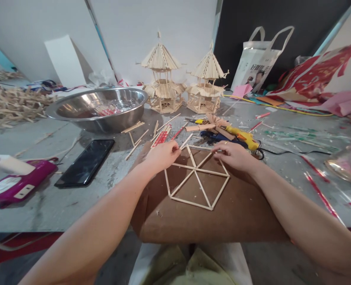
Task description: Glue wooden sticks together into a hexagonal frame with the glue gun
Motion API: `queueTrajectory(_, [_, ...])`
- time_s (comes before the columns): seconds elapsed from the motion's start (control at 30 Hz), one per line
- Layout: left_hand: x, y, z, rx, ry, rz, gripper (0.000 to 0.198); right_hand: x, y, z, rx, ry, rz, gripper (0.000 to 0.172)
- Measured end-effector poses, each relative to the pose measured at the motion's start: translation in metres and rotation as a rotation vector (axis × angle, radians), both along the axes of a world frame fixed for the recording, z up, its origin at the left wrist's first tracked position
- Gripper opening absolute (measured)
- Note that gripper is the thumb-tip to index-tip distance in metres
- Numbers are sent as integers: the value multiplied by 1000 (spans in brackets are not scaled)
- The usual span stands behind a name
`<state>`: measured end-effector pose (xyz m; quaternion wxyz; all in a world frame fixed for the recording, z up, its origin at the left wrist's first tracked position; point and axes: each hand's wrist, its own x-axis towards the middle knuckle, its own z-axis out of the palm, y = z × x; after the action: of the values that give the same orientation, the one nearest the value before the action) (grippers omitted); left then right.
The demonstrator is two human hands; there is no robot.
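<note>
A hexagonal frame of thin wooden sticks (211,171), with spokes meeting in its middle, lies flat on a brown cardboard piece (237,221). At its upper left corner, my left hand (162,155) is closed, pinching a short wooden stick (186,141) that points up and right. The fingers of my right hand (236,155) are bent together on the frame's upper right side, and they cover part of that edge. Just beyond my left hand lie loose sticks in a red and white paper wrapper (161,137).
Two stick-built pagodas (163,93) stand at the back beside a steel basin (95,118). A yellow glue gun (243,137) with a black cord lies beyond my right hand. To the left are a black phone (86,163), a purple power strip (21,182) and a stick pile (13,105).
</note>
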<state>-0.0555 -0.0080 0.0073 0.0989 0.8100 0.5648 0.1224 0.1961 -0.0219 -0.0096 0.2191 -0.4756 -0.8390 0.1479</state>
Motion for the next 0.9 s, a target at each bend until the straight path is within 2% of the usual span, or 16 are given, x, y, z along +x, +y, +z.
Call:
queueTrajectory(0.07, [0,1,-2,1,-2,0,23,3,8,-5,95,-75,18,23])
queueTrajectory(0.2, [1,2,-4,13,12,10,23,1,15,-11,82,-184,76,22])
queueTrajectory(0.33, [1,5,-6,12,8,5,23,-4,14,-7,94,-232,68,20])
queueTrajectory(0.67, [-1,5,-6,8,-12,-14,24,-4,1,5,-84,-235,274,19])
queueTrajectory(0.9, [-1,5,-6,35,42,-2,26,-7,-4,6,-108,-238,315,20])
